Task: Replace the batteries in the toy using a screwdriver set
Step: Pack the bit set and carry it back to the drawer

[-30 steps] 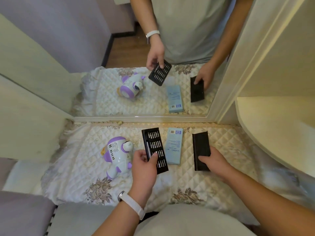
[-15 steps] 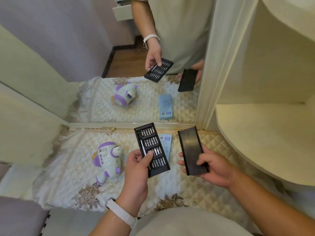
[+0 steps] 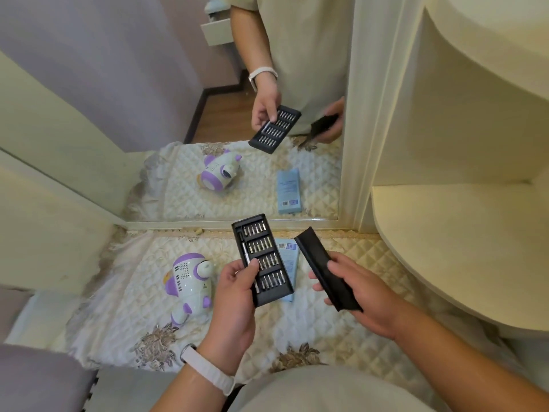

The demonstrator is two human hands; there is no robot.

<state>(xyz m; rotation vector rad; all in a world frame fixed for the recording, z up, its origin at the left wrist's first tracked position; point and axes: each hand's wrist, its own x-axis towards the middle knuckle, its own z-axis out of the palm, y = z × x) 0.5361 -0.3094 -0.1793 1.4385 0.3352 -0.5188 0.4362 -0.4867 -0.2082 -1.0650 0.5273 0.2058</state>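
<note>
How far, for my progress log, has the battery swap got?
Done: the bit tray is out of its black cover. In hand: the left hand holds the tray, thumb by the driver handle; the right hand grips the cover. Left: the toy lies on the quilted cloth with no hand on it, and no batteries are in view.

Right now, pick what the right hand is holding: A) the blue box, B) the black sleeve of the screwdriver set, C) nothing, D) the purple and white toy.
B: the right hand grips the black sleeve, the left hand holds the bit tray, and the toy and blue box lie on the quilted cloth.
</note>
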